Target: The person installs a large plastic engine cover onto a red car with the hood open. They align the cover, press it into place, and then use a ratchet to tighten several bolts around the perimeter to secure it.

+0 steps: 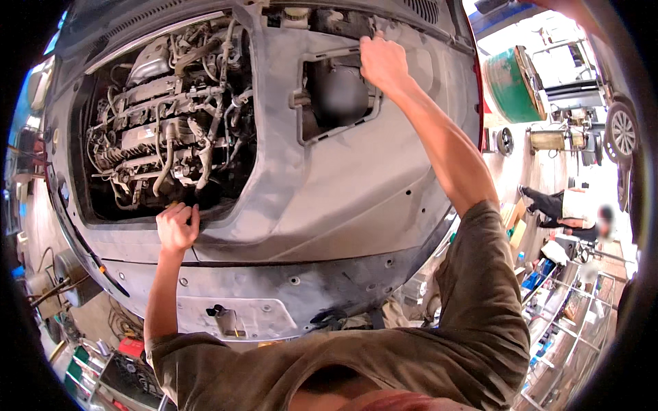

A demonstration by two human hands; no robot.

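Note:
I face a grey vehicle panel [336, 198] around an exposed engine [164, 123]. My left hand [177, 226] rests at the front rim of the engine bay, fingers curled; what they hold, if anything, is hidden, though a small yellowish bit shows behind them. My right arm reaches to the upper right corner of a smaller square opening [336, 96], where my right hand [382, 61] is closed, its fingertips hidden at the edge. The inside of that opening is dark and blurred.
A green drum [507, 85], loose wheel [504, 142] and parked car's wheel [620, 133] stand to the right. Another person [569, 209] is beyond, near cluttered metal racks [562, 322]. Equipment, hoses and a red case [130, 347] lie at the lower left.

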